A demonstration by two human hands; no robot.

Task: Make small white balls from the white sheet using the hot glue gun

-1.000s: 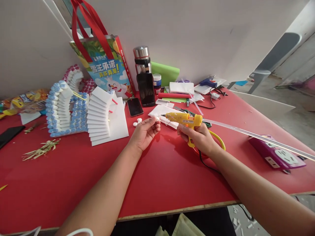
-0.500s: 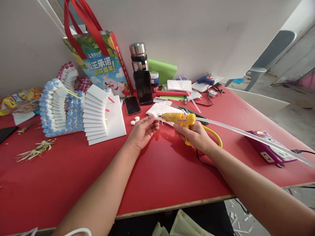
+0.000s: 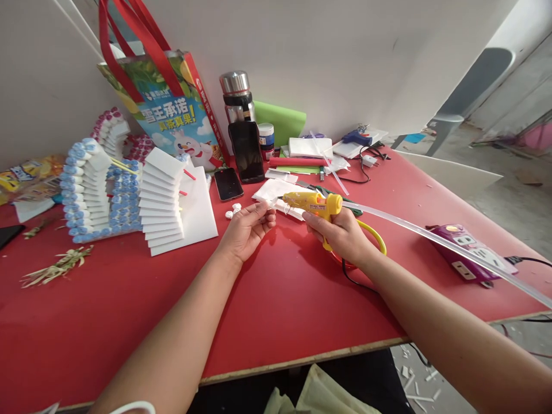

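My right hand (image 3: 338, 230) is wrapped round a yellow hot glue gun (image 3: 308, 202), with a long clear glue stick (image 3: 414, 230) trailing from its back end to the right. The gun's nozzle points left, at the fingertips of my left hand (image 3: 248, 227). Thumb and forefinger of that hand are pinched on a small white piece (image 3: 272, 202), too small to make out, at or very near the nozzle. Several small white pieces (image 3: 233, 211) lie just beyond the left hand. Left of them stands a curved stack of white foam blocks (image 3: 161, 207) on a white board (image 3: 202, 213).
A blue-and-white curved structure (image 3: 90, 195), a carrier bag (image 3: 168, 109), a steel flask (image 3: 236, 86) and two phones, one upright phone (image 3: 246, 150) and one flat phone (image 3: 228, 184), stand towards the back. A purple power strip (image 3: 470, 253) sits at right. Dried stalks (image 3: 58, 267) lie at left.
The whole view has shifted slightly, so the table things appear a little further left. Both hands keep the same grip, with the nozzle still at the left fingertips.
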